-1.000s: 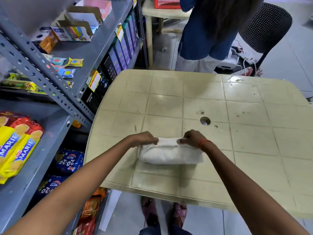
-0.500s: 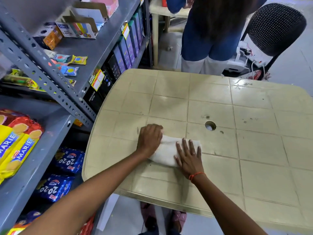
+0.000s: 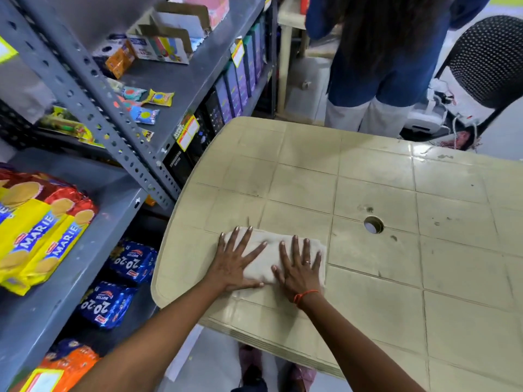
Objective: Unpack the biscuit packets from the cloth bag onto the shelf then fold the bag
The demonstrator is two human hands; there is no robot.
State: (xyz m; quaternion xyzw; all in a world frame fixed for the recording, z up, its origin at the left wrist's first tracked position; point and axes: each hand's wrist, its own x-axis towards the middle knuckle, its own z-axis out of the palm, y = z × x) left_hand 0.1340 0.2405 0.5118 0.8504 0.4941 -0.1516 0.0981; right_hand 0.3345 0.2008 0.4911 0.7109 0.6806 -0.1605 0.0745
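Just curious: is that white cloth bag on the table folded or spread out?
Folded: the bag lies as a small thick rectangle, with both hands pressed flat on it.

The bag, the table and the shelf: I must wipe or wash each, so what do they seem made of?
The bag: off-white woven cloth, matte, soft creases under both flat hands.
The table: probably moulded plastic, beige, slightly glossy, with a tile-pattern grid, a centre hole and scuff marks.
The shelf: apparently grey painted metal, with perforated slotted-angle uprights.
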